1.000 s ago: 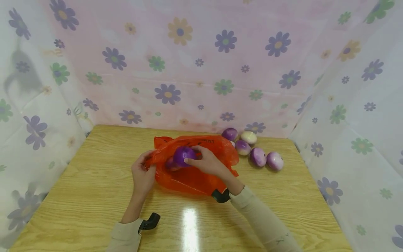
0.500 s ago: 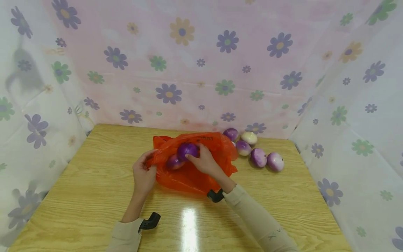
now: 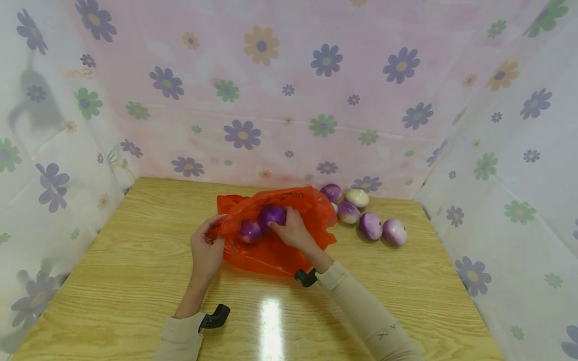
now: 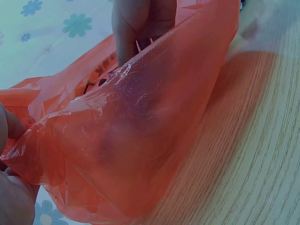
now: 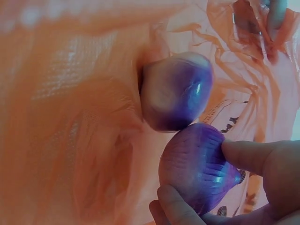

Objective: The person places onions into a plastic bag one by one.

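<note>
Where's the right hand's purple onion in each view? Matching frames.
Head: purple onion just left of and below center, in the right hand.
Left wrist: not clearly visible; only a dark purplish blur through the red bag, near center.
Right wrist: lower right of center, below a second onion.
Shared landmark: red bag, in all three.

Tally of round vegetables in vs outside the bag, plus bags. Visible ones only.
Red bag: 1
Vegetables inside: 2
Vegetables outside: 6, one mostly hidden
Total: 9 (8 vegetables, 1 bag)
</note>
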Available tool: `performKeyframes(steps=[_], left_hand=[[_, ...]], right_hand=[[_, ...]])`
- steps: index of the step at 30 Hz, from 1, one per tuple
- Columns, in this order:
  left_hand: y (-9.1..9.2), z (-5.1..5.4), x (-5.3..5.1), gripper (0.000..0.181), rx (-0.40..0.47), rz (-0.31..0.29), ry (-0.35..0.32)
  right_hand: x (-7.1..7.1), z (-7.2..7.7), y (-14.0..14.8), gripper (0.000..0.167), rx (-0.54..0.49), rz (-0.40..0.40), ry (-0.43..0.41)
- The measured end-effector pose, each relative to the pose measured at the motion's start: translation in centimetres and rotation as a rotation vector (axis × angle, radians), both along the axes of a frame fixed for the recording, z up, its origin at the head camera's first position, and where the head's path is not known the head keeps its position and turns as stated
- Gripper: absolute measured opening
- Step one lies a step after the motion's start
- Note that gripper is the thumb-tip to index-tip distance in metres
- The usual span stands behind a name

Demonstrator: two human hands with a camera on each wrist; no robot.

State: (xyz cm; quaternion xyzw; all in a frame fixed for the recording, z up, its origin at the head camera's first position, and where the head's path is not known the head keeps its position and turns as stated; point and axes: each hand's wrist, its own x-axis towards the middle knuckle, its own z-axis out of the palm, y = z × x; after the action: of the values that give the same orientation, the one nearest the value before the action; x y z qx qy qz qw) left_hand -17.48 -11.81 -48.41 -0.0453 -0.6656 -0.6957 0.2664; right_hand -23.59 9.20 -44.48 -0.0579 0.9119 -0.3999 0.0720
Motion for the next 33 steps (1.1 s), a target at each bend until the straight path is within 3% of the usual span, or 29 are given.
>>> performKeyframes(steps=[13,20,22,28,33], left_hand=[[0.1,0.1,0.0,0.033,-0.004,0.011,-0.059],[0.6,2.7,1.4,0.027,-0.019,0.01,-0.017],[0.6,3.0,1.6,0.026,-0.022,0.013,-0.007],[0.5,2.8,1.5,0.027,-0.004,0.007,-0.014],[-0.1,0.9,0.6,0.03,0.002,0.0,-0.012]], right_hand=[[-0.5,-1.0,-0.5,0.068,-0.019,-0.026,-0.037],[-0.7,-1.6,-0.8,0.063,-0.042,-0.05,-0.019],[-0.7,-1.7,-0.9,0.062,-0.048,-0.051,-0.012],[-0.8,-2.0,-0.9,0.061,-0.065,-0.058,0.001],[-0.3,-1.8,-0.6,0.061,-0.053,-0.043,0.045]])
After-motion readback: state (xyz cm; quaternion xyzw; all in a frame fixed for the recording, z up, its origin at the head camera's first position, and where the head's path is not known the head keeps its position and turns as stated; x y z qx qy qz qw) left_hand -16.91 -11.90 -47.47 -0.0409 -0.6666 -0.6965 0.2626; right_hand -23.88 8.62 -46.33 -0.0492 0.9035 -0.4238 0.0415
